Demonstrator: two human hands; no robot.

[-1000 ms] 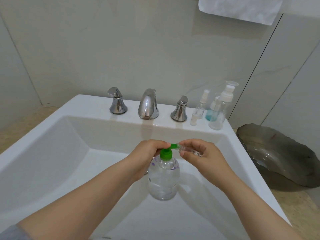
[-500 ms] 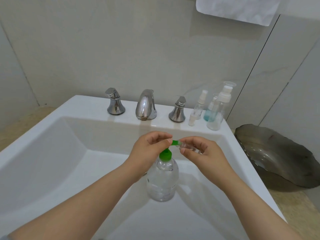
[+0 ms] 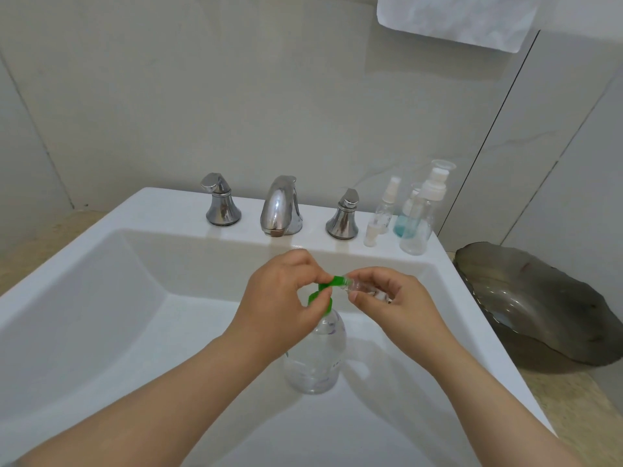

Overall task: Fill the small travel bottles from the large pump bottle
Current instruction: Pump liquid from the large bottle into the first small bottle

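A large clear pump bottle point(image 3: 317, 358) with a green pump head point(image 3: 332, 283) stands in the white sink basin point(image 3: 101, 315). My left hand point(image 3: 283, 298) curls round the green pump head from the left. My right hand point(image 3: 394, 301) pinches a small clear travel bottle point(image 3: 362, 289), held on its side with its mouth against the green nozzle tip. Three more small travel bottles stand on the sink's back right ledge: a thin spray bottle point(image 3: 386, 207), one with blue liquid point(image 3: 406, 224), and a taller white-pump one point(image 3: 419, 220). A small white cap point(image 3: 370, 234) stands beside them.
A chrome faucet point(image 3: 279, 207) with two handles point(image 3: 220, 202) point(image 3: 344, 215) lines the back ledge. A dark metal dish point(image 3: 539, 308) lies on the counter at the right. A white towel point(image 3: 455, 18) hangs on the wall above.
My left hand has settled lower over the green pump head, covering more of it. The small bottle stays at the nozzle. The view has shifted slightly.
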